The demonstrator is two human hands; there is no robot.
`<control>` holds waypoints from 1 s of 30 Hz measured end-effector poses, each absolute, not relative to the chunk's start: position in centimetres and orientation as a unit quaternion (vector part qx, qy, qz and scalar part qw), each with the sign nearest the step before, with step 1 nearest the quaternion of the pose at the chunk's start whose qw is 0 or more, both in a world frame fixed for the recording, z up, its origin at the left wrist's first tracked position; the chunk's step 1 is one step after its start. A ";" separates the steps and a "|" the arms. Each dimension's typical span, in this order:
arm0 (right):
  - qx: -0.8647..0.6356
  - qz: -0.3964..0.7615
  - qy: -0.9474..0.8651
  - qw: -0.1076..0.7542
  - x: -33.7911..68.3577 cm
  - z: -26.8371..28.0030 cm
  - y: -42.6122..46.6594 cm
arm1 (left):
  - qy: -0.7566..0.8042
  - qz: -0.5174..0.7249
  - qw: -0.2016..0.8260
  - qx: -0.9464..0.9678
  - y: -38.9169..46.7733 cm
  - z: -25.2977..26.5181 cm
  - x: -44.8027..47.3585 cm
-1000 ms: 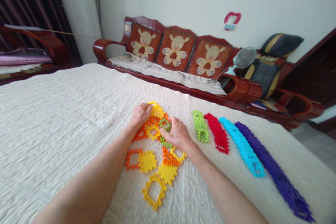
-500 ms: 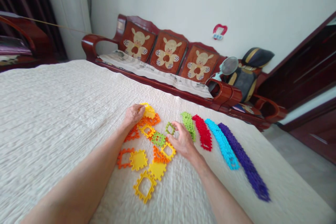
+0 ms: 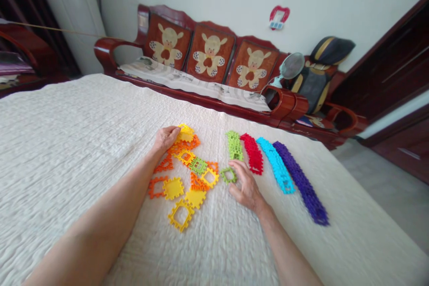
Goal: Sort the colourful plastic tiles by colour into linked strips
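Observation:
My left hand [image 3: 166, 137] is closed on the edge of yellow interlocking plastic tiles [image 3: 185, 132] at the far end of a loose pile. My right hand [image 3: 247, 187] has a green square frame tile [image 3: 229, 175] between thumb and fingers, low over the cloth. Between the hands lie orange tiles [image 3: 164, 164], a green window tile [image 3: 198, 166] and a yellow frame tile [image 3: 210, 178]. Nearer to me are a solid yellow tile [image 3: 173, 188] and another yellow frame [image 3: 181, 216]. The fingertips of my left hand are partly hidden.
Right of my right hand lie overlapping rows of tiles: light green [image 3: 235, 144], red [image 3: 252, 154], blue [image 3: 276, 165] and purple [image 3: 301, 183]. A white quilted cloth [image 3: 83, 143] covers the surface. Beyond its far edge stands a wooden sofa [image 3: 201, 94] with a small fan [image 3: 292, 66].
My right hand has moved right, away from the pile, with the green frame tile. An orange tile behind it now shows. My left hand stays at the yellow tiles. The view has shifted slightly.

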State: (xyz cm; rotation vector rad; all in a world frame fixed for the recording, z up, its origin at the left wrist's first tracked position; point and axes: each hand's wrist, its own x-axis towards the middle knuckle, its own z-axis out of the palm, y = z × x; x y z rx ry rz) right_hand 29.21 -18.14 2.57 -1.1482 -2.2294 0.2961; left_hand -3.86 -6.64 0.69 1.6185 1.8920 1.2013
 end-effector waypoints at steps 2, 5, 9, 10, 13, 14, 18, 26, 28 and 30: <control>-0.465 0.085 -0.823 0.316 28.8 2.6 -18.3 | 0.673 0.427 0.189 0.574 -6.7 0.8 -3.8; -0.506 0.046 -0.809 0.297 28.3 2.3 -18.5 | 0.674 0.423 0.192 0.574 -7.0 1.2 -3.7; -0.521 0.039 -0.811 0.264 28.2 1.7 -18.4 | 0.680 0.420 0.191 0.570 -7.3 1.5 -3.5; -0.516 0.043 -0.812 0.269 28.2 1.6 -18.3 | 0.682 0.419 0.190 0.568 -7.3 1.6 -3.5; -0.490 0.052 -0.812 0.312 28.5 1.3 -17.9 | 0.691 0.410 0.188 0.566 -7.2 1.5 -3.5; -0.485 0.051 -0.809 0.326 28.5 1.2 -17.8 | 0.692 0.406 0.187 0.566 -7.2 1.5 -3.5; -0.482 0.053 -0.808 0.335 28.7 0.9 -17.6 | 0.693 0.399 0.181 0.572 -7.3 1.6 -3.5; -0.475 0.046 -0.803 0.356 29.0 1.3 -17.4 | 0.692 0.397 0.176 0.577 -7.0 1.2 -3.9; -0.475 0.016 -0.798 0.369 29.3 1.5 -17.0 | 0.689 0.396 0.170 0.582 -6.9 1.1 -3.9; -0.483 -0.012 -0.796 0.364 29.5 1.6 -16.5 | 0.689 0.397 0.165 0.584 -6.9 1.0 -4.0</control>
